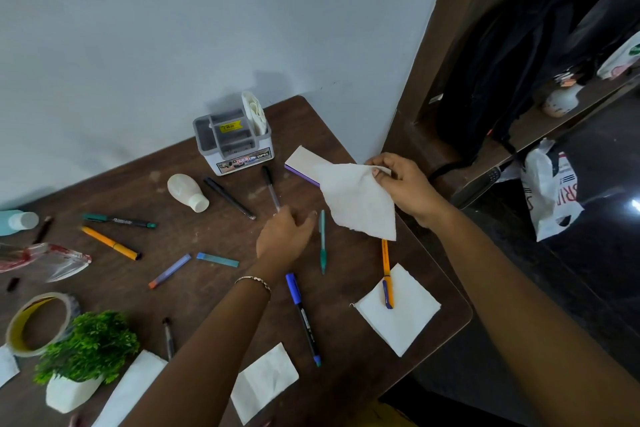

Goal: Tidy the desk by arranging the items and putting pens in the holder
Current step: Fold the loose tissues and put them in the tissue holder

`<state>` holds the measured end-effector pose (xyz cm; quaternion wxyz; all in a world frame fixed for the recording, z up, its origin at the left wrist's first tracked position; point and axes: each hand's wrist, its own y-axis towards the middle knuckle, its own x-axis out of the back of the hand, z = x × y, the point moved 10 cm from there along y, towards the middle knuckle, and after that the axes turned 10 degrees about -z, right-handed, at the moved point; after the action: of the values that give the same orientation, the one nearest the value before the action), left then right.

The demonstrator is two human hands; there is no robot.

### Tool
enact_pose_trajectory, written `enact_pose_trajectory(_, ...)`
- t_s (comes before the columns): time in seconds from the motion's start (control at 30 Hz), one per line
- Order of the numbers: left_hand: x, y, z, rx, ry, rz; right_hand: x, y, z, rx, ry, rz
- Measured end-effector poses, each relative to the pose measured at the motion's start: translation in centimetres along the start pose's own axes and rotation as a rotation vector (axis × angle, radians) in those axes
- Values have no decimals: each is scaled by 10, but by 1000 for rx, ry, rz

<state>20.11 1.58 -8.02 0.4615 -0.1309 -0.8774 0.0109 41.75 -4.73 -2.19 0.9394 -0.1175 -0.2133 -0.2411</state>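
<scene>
— What's the right hand [407, 185] got?

— A limp white paper napkin [358, 201], pinched at one corner above the brown wooden desk [446, 291]; it weighs nothing and just hangs.

— And the left hand [284, 236]?

— Fingers loosely spread, empty, over the clear black-capped pen [271, 191] lying below the grey compartmented holder [232, 141]. Slim, stiff, probably slick; I'd pinch it mid-barrel.
</scene>
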Motion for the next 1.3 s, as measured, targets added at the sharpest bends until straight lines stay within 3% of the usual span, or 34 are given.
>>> enact_pose_trajectory(0.13, 42, 2, -26, 6, -468, -91, -8, -3, 32, 15, 41, 125)
enact_pose_trajectory(0.2, 46, -4, -38, 122, -807, 70, -13, -6, 49, 19, 60, 169)
enact_pose_trajectory(0.3, 37, -22, -52, 347, -1251, 453, -23, -8, 69, 13, 102, 228)
enact_pose_trajectory(0.4, 39, -29, -47, 347, -1299, 570, -32, -8, 83, 3, 163, 246)
enact_pose_trajectory(0.6, 50, -26, -22, 456, -1392, 422, -48, -5, 64, -256, 438, 87)
enact_pose_trajectory(0.77, 60, -18, -1, 552, -1426, 287, -81, -24, 41, -420, 457, 120)
enact_pose_trajectory(0.93, 63, -14, 13, 585, -1347, 217, -87, -24, 67, -164, 246, -25)
enact_pose_trajectory(1.07, 57, -15, 11, 609, -1418, 294, -103, -30, 97, 106, 18, -92)
enact_pose_trajectory(1.2, 57, -18, -3, 578, -1519, 459, -131, -42, 120, 353, -172, -34)
enact_pose_trajectory(1.3, 55, -14, 0, 584, -1508, 460, -150, -52, 124, 427, -229, 70)
